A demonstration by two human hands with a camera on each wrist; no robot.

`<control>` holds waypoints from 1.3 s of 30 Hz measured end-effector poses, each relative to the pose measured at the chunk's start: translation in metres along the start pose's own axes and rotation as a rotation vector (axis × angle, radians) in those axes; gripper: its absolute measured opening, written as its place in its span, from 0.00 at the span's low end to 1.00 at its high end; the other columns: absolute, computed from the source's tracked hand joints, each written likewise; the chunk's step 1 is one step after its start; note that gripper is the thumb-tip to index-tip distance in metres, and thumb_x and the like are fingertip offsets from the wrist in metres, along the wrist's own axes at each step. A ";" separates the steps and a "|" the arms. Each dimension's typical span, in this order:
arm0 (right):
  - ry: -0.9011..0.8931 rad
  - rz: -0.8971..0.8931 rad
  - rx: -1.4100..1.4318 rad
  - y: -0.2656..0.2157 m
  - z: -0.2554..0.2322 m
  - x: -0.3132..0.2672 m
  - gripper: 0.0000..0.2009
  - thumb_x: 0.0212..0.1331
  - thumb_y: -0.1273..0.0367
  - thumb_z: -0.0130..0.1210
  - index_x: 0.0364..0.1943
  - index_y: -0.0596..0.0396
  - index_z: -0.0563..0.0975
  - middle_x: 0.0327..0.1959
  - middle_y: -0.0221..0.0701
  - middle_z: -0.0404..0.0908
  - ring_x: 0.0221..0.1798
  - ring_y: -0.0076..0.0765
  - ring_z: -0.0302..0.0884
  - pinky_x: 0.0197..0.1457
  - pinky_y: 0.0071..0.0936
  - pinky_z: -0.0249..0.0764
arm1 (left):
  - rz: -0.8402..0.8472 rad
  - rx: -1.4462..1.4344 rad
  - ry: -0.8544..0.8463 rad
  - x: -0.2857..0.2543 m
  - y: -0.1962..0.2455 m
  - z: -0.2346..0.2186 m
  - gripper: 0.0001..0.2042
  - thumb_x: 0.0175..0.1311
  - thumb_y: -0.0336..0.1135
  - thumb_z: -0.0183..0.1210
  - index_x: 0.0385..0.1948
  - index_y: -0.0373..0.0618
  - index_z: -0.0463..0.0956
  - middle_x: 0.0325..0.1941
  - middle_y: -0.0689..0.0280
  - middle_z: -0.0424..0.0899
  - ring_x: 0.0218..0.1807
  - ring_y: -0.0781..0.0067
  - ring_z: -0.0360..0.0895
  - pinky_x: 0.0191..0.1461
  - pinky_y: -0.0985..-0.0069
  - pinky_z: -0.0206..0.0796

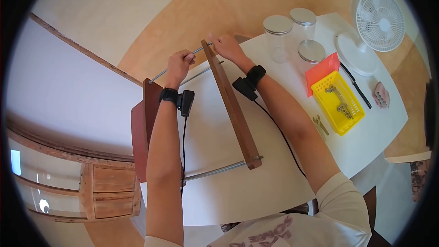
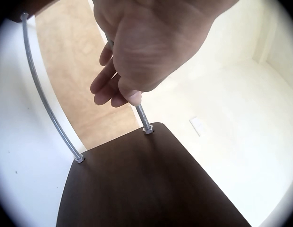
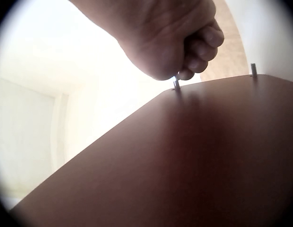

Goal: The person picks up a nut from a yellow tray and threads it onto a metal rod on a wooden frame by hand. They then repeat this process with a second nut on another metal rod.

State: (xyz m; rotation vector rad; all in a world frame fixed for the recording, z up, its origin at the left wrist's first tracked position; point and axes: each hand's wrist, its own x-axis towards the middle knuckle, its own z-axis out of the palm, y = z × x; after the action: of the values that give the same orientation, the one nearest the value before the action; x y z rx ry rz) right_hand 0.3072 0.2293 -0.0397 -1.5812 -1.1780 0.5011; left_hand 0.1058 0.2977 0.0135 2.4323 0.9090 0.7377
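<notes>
1. Gripping the upper threaded rod (image 1: 176, 63), the left hand (image 1: 178, 64) is curling its fingers round the bare metal between the two wooden panels.
2. The right hand (image 1: 226, 45) is pinching the rod's end where it is poking through the right panel (image 1: 231, 105); whether a nut is sitting under those fingertips (image 3: 203, 42) I cannot tell.
3. The assembly is standing on the white table (image 1: 274, 174), its left panel (image 1: 146, 128) hanging at the table's edge.
4. The rod is looking stiff, thin and slippery apart from its threads, so holding it close to a panel is seeming wisest; the panels are looking rigid and fairly heavy, likely tipping if let go.
5. A lower rod (image 1: 215, 170) is joining the panels nearer the person.
6. Three lidded jars (image 1: 292, 32), a yellow basket (image 1: 340, 103) of hardware, wrenches (image 1: 320, 125) and a white fan (image 1: 372, 23) are sitting to the right, well apart and blocking nothing.
</notes>
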 end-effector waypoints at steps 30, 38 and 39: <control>-0.165 -0.139 0.128 -0.007 -0.030 -0.011 0.32 0.73 0.44 0.36 0.37 0.58 0.83 0.25 0.36 0.78 0.30 0.39 0.75 0.39 0.36 0.71 | 0.009 0.004 0.010 0.000 -0.008 0.001 0.11 0.69 0.34 0.58 0.34 0.36 0.84 0.27 0.59 0.88 0.32 0.68 0.86 0.42 0.72 0.74; -0.153 -0.142 0.262 -0.007 -0.044 -0.009 0.37 0.71 0.37 0.33 0.45 0.54 0.84 0.19 0.26 0.70 0.20 0.25 0.65 0.24 0.25 0.63 | 0.011 0.022 0.006 0.002 -0.011 0.001 0.10 0.69 0.34 0.58 0.34 0.37 0.85 0.27 0.60 0.88 0.31 0.68 0.85 0.41 0.72 0.74; -0.265 -0.071 0.103 -0.009 -0.048 -0.010 0.36 0.72 0.38 0.33 0.45 0.54 0.84 0.19 0.26 0.70 0.21 0.25 0.66 0.24 0.25 0.64 | 0.007 0.009 0.005 0.002 -0.010 0.001 0.10 0.69 0.35 0.58 0.34 0.37 0.85 0.27 0.61 0.88 0.32 0.68 0.85 0.41 0.72 0.74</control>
State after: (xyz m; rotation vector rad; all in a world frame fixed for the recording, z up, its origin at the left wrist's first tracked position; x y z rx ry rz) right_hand 0.3369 0.1969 -0.0168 -1.4097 -1.3787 0.7295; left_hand 0.1029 0.3059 0.0076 2.4439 0.9075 0.7440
